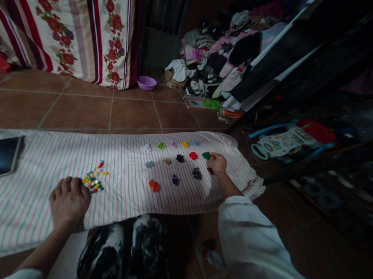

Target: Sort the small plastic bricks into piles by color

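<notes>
Across the middle of the frame, one striped cloth (123, 202) is lying beneath one dark-screened device (2, 157) at far left, one mixed heap of coloured pieces (96, 178) left of centre, and fourteen single-colour piles (180, 158) right of centre. The left hand (70, 200) is resting knuckles up beside the heap, its grip hidden. The right hand (218, 163) is reaching the dark green pile (205, 155); whether its fingers are closing on a piece, I cannot tell. Both forearms are slanting inward from below.
</notes>
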`<action>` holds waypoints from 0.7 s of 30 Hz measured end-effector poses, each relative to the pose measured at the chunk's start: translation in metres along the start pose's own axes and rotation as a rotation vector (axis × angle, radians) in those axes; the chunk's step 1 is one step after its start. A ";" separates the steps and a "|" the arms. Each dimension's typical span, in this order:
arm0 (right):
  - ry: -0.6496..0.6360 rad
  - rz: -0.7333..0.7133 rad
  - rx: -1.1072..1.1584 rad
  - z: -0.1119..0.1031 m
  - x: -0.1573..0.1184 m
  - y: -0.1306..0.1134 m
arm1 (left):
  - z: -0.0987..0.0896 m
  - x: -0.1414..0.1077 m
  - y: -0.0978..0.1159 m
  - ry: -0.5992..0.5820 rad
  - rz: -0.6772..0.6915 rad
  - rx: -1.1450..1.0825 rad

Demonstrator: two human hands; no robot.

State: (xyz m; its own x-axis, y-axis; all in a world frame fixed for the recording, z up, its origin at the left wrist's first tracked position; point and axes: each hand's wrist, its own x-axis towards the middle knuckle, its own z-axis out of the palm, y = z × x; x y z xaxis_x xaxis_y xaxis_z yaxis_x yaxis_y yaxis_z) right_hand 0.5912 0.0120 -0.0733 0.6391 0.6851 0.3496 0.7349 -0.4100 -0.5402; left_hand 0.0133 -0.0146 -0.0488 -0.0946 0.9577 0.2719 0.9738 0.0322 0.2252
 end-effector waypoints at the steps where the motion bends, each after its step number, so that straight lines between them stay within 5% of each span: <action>1: 0.006 -0.010 -0.005 -0.002 -0.001 -0.001 | 0.000 0.000 0.000 0.000 0.000 -0.001; 10: 0.030 -0.099 0.021 -0.012 -0.012 -0.026 | 0.001 0.001 -0.003 -0.006 0.020 0.001; 21: -0.042 -0.328 0.179 0.011 -0.068 -0.077 | 0.003 0.001 -0.006 0.000 0.020 -0.030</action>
State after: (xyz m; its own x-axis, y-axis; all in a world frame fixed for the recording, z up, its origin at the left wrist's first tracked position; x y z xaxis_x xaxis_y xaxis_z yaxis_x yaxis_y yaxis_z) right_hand 0.4887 0.0037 -0.0636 0.3637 0.7880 0.4968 0.8453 -0.0551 -0.5315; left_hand 0.0083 -0.0133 -0.0531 -0.0754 0.9581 0.2765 0.9688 0.0047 0.2479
